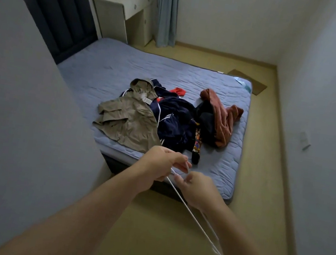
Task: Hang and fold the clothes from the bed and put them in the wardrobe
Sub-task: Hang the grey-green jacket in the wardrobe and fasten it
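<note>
- Your left hand and right hand cover the top end of the white hanger, so its hook is hidden. You cannot tell whether you hold one hanger or several.
- The hanger's lower end runs behind your right forearm and blurs there.
- A blurred dark shape and a pale one at the bottom edge are cut off and too unclear to name.
- Your left hand grips the hanger with the fingers curled round its thin rod, knuckles up.
- Your right hand sits just beside the left, its fingertips curled in and pinching the same rod.
- The hanger is thin, straight white rod, splitting into two strands lower down.
- The clothes lie in a loose heap on the near half of the bed, beyond your hands.
- The heap holds a crumpled khaki hooded jacket, a glossy navy garment with white stripes, a black garment and a rust-coloured velvety garment.
- A small red item shows behind the navy garment.
- The mattress cover is quilted grey-blue; the headboard is dark and padded in vertical channels.
</note>
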Demonstrator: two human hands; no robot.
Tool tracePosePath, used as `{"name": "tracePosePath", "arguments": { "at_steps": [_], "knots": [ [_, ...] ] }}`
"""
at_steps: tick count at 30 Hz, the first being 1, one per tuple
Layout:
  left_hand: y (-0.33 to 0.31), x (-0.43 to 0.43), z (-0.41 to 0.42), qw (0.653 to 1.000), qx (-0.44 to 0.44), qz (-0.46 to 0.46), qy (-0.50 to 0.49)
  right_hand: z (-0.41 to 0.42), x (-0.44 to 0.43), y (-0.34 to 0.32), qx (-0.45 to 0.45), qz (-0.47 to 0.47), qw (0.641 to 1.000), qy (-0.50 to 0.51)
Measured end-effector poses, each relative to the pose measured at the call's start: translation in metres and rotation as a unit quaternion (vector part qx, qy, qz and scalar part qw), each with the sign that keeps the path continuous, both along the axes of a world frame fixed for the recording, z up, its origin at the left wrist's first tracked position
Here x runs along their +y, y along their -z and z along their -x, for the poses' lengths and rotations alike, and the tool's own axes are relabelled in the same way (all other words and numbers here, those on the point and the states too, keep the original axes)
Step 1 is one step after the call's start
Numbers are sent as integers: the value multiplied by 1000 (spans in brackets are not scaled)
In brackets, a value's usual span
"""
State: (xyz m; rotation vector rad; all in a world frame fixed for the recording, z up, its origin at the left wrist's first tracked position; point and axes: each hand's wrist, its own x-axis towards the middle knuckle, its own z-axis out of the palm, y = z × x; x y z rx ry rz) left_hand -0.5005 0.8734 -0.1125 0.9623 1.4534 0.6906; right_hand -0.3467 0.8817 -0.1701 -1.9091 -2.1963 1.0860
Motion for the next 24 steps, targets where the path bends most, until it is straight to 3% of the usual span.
{"name": "tracePosePath", "arguments": {
  "at_steps": [6,14,19,24],
  "knots": [
    [31,116,40,999,9,29,23,46,116,43,-25,27,999,22],
    [91,257,144,981,53,122,-139,130,262,73,52,87,988,114],
    [151,334,215,951,58,217,-213,169,334,85,88,131,978,134],
    [257,440,273,935,78,271,-213,201,412,132,97,156,969,164]
  ]
}}
